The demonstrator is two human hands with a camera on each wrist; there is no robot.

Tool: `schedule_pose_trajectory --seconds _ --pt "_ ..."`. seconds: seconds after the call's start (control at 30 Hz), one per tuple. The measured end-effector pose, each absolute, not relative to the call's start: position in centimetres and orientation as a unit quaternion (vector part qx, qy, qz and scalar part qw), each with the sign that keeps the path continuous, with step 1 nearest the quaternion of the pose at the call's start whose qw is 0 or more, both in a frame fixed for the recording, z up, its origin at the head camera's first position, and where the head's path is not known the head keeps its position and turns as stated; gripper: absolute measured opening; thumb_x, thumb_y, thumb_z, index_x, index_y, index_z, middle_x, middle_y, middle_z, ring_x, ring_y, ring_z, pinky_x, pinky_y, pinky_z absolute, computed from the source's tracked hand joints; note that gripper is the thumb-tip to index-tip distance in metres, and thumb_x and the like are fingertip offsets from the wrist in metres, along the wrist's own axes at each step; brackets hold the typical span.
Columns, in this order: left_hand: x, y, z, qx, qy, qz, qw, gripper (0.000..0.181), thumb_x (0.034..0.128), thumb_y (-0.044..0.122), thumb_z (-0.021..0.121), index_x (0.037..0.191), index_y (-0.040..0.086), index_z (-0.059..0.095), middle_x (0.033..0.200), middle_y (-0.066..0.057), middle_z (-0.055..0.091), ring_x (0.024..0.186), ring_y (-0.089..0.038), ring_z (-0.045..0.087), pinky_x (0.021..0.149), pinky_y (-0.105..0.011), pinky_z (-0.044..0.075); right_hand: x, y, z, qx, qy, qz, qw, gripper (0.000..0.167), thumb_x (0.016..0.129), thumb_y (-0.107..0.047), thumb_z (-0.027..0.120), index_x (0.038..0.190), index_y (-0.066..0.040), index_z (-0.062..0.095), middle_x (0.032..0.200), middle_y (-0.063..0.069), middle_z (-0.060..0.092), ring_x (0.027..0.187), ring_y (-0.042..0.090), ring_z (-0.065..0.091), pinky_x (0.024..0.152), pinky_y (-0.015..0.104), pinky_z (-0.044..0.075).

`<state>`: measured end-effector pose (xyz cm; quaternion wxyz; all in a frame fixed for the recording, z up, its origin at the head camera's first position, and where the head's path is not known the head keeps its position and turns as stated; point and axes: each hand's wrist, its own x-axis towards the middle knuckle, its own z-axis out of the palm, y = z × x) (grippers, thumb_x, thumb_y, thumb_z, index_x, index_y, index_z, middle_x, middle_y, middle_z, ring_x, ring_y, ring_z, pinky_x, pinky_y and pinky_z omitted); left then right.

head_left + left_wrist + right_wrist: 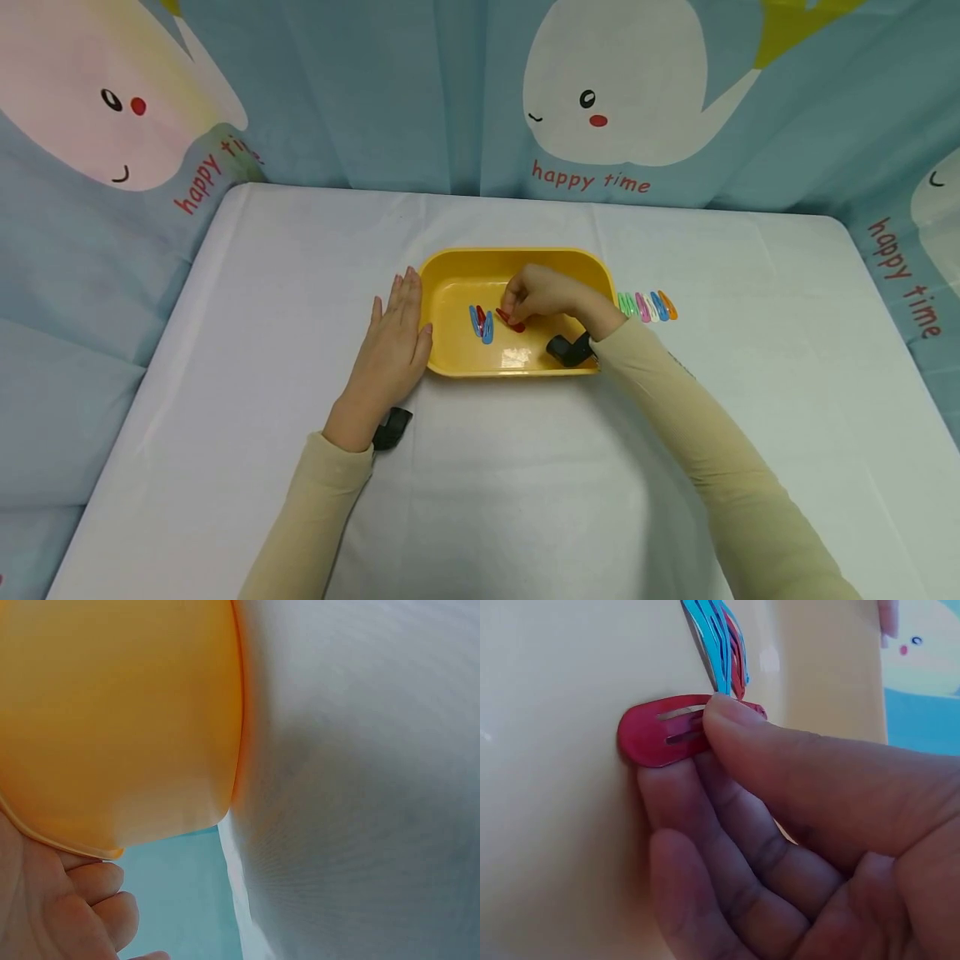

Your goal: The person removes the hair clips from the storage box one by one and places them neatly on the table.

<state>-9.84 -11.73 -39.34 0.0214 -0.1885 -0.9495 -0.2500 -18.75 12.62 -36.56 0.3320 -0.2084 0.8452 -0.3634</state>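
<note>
Inside the yellow tray (457, 358), my right hand (549, 293) pinches a red hair clip (646, 735) between thumb and fingers. Just left of it lie blue hair clips (488, 327) and another red hair clip (481, 320), close together on the tray floor; the right wrist view shows these blue clips (707, 637) beyond the thumb. My left hand (392, 346) lies along the tray's left side with fingers straight, touching its rim. In the left wrist view, the tray's outer wall (127, 712) fills the upper left, beside the fingers (97, 881).
To the right of the tray, a row of several hair clips (647, 306) in green, pink, white, blue and orange lies on the white tablecloth (750, 333). A blue curtain (390, 100) with whale prints hangs behind the table's far edge.
</note>
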Motion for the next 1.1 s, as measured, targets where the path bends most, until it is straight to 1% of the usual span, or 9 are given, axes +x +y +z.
schedule_pose_trajectory --seconds 0.13,0.27,0.37,0.47,0.57,0.8,1.0,1.1 --pt "-9.9 -11.7 -39.3 -0.188 -0.949 -0.252 0.024 0.062 0.1003 0.023 0.033 0.150 -0.003 0.007 0.156 -0.014 0.007 0.144 -0.026 0.005 0.112 -0.052 0.006 -18.8 12.6 -36.4 -0.214 0.844 -0.359 0.335 0.005 0.079 0.007 0.065 0.081 0.004 0.067 0.072 0.007 0.063 0.064 0.018 0.054 0.063 0.026 0.048" --pt "-9.9 -11.7 -39.5 -0.190 -0.948 -0.255 0.031 0.062 0.1001 0.023 0.033 0.150 -0.003 0.007 0.156 -0.014 0.008 0.144 -0.027 0.007 0.112 -0.052 0.005 -18.8 12.6 -36.3 -0.218 0.843 -0.359 0.335 0.005 0.079 0.006 0.066 0.080 0.002 0.067 0.072 0.006 0.063 0.064 0.016 0.053 0.063 0.025 0.047" --pt "-9.8 -11.7 -39.5 -0.188 -0.948 -0.256 0.030 0.062 0.1001 0.023 0.033 0.150 -0.003 0.006 0.156 -0.014 0.008 0.144 -0.028 0.007 0.112 -0.052 0.005 -18.7 12.6 -36.3 -0.224 0.840 -0.363 0.337 0.003 0.079 0.005 0.067 0.082 0.003 0.068 0.073 0.005 0.064 0.065 0.015 0.052 0.063 0.024 0.045" --pt "-9.8 -11.7 -39.4 -0.188 -0.948 -0.255 0.026 0.062 0.1003 0.023 0.034 0.150 -0.003 0.007 0.156 -0.014 0.008 0.143 -0.028 0.007 0.112 -0.053 0.006 -18.5 12.8 -36.1 -0.225 0.838 -0.361 0.340 0.005 0.080 0.003 0.066 0.085 0.005 0.068 0.072 0.004 0.063 0.066 0.016 0.052 0.064 0.024 0.045" --pt "-9.8 -11.7 -39.4 -0.191 -0.948 -0.253 0.022 0.061 0.1003 0.023 0.034 0.149 -0.003 0.008 0.156 -0.014 0.007 0.144 -0.026 0.005 0.112 -0.053 0.006 -18.1 13.1 -35.8 -0.220 0.839 -0.361 0.342 0.005 0.081 0.002 0.066 0.085 0.005 0.068 0.072 0.004 0.063 0.066 0.017 0.052 0.064 0.025 0.044" --pt "-9.8 -11.7 -39.3 -0.191 -0.949 -0.252 0.022 0.061 0.1001 0.022 0.034 0.149 -0.003 0.009 0.156 -0.014 0.007 0.144 -0.028 0.007 0.112 -0.053 0.006 -17.7 14.2 -34.7 -0.210 0.845 -0.369 0.325 0.004 0.083 -0.001 0.064 0.083 0.001 0.067 0.073 0.005 0.066 0.069 0.018 0.054 0.067 0.026 0.045" --pt "-9.8 -11.8 -39.2 -0.187 -0.949 -0.252 0.019 0.061 0.1001 0.022 0.034 0.150 -0.003 0.008 0.156 -0.013 0.007 0.144 -0.026 0.005 0.112 -0.052 0.005 -17.2 15.1 -33.4 -0.210 0.849 -0.377 0.304 0.004 0.082 -0.001 0.063 0.083 0.002 0.066 0.073 0.005 0.064 0.069 0.019 0.054 0.067 0.028 0.046" --pt "-9.8 -11.8 -39.2 -0.187 -0.949 -0.253 0.019 0.062 0.1001 0.022 0.035 0.150 -0.003 0.007 0.157 -0.013 0.007 0.144 -0.026 0.005 0.112 -0.052 0.005 -16.9 15.4 -33.2 -0.205 0.849 -0.382 0.301 0.004 0.082 0.000 0.063 0.084 0.002 0.065 0.074 0.005 0.064 0.072 0.024 0.056 0.068 0.029 0.046"
